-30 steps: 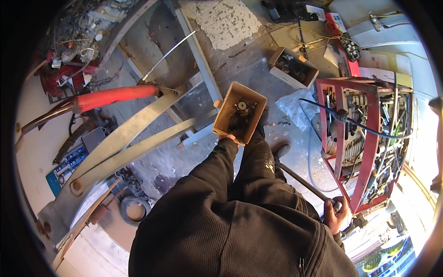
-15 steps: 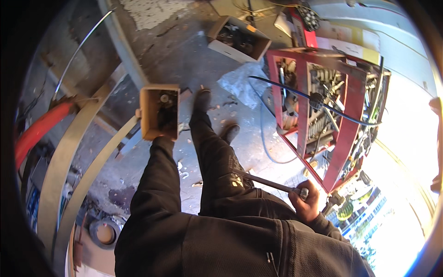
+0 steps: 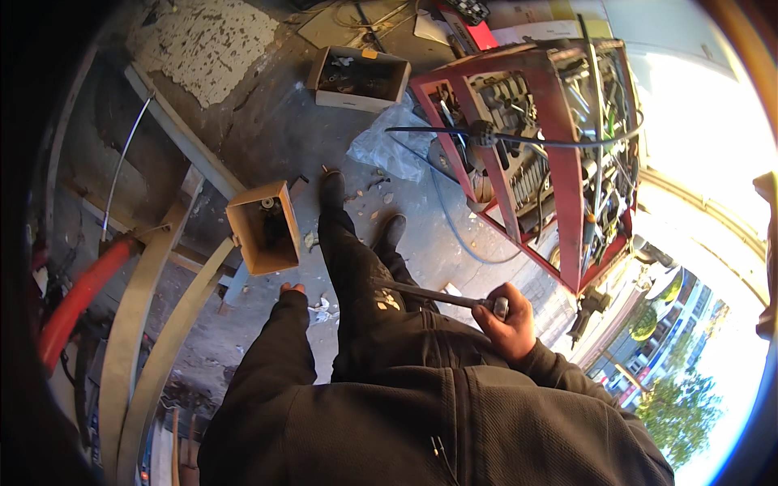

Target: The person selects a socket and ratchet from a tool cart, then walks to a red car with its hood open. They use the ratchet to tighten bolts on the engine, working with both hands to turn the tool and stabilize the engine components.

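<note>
My right hand (image 3: 508, 322) is closed around the round-headed end of a long steel ratchet wrench (image 3: 429, 296). Its bar slants left across my dark trousers, its far end over my thigh. On the left, my left hand (image 3: 293, 287) barely shows past its dark cuff; its fingers are mostly hidden and I see nothing held. Just beyond it is an open cardboard box (image 3: 284, 261) with dark metal parts inside; in the picture a small gap lies between hand and box.
To the right stands a red metal tool rack (image 3: 559, 121) crowded with sockets and tools, a black cable (image 3: 551, 142) across it. A parts carton (image 3: 356, 101) and clear plastic sheet (image 3: 385, 146) lie ahead. Curved beige strips (image 3: 134, 324) and a red tube (image 3: 85, 300) line the left side.
The view has turned, so the tool rack sits further left. My left hand now shows below the cardboard box, where the sleeve overlapped it before. My right hand keeps its grip on the ratchet wrench.
</note>
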`<state>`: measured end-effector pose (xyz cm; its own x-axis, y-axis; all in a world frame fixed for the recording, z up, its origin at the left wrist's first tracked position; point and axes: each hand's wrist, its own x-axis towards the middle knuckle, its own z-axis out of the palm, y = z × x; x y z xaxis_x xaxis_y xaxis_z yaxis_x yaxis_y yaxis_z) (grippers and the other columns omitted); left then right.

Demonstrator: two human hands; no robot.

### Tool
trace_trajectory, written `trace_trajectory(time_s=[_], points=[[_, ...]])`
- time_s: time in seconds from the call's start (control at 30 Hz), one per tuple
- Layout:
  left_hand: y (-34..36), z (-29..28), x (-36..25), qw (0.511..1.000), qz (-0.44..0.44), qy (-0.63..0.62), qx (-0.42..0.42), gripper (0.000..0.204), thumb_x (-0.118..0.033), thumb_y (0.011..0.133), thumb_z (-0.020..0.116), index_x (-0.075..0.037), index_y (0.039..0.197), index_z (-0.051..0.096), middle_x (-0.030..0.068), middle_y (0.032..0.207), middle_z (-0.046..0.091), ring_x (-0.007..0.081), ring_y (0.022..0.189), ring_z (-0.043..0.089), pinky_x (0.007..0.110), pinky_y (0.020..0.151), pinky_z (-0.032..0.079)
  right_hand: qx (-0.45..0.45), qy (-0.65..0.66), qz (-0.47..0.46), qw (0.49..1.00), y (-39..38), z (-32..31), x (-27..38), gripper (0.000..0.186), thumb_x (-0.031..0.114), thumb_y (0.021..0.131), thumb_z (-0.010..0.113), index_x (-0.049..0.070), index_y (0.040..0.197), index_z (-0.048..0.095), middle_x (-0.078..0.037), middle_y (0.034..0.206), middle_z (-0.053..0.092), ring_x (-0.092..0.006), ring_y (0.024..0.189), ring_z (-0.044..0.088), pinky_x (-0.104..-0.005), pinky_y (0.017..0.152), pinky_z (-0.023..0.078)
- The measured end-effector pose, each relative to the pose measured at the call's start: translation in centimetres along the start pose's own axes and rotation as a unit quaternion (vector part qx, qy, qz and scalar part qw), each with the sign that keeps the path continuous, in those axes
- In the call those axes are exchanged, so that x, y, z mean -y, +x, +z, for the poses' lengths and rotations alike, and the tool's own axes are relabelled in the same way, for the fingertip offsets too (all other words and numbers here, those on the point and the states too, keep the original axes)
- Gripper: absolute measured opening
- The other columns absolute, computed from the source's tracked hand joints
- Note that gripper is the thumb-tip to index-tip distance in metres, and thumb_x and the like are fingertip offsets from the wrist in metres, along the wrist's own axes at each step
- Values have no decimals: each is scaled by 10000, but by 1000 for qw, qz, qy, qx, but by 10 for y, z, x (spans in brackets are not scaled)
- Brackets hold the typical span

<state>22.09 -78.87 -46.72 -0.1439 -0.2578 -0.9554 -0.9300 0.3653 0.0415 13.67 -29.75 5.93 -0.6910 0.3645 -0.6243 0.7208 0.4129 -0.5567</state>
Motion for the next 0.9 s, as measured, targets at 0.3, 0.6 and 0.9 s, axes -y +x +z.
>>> trace_trajectory(time_s=[0.3,0.6,0.9], points=[[-103,5,-206,961,268,23,61,530,-206,937,730,56,1388,633,166,1028,797,257,838,746,417,792,607,-80,148,-30,985,-49,-45,20,343,250,927,881,36,941,613,-20,780,569,-112,740,509,-323,661,452],[-356,67,-480,710,643,276,76,399,-137,996,733,3,1365,674,217,1214,785,283,1107,786,399,953,630,-270,275,-9,923,-120,-91,-15,261,183,961,855,49,956,631,39,799,593,-62,745,498,-277,651,429],[-507,220,-566,658,705,250,88,388,-150,986,752,9,1336,699,180,1193,792,231,1040,781,375,935,630,-317,382,-36,867,-117,-174,-93,204,112,982,827,52,996,632,54,810,614,-30,713,513,-245,609,397]])
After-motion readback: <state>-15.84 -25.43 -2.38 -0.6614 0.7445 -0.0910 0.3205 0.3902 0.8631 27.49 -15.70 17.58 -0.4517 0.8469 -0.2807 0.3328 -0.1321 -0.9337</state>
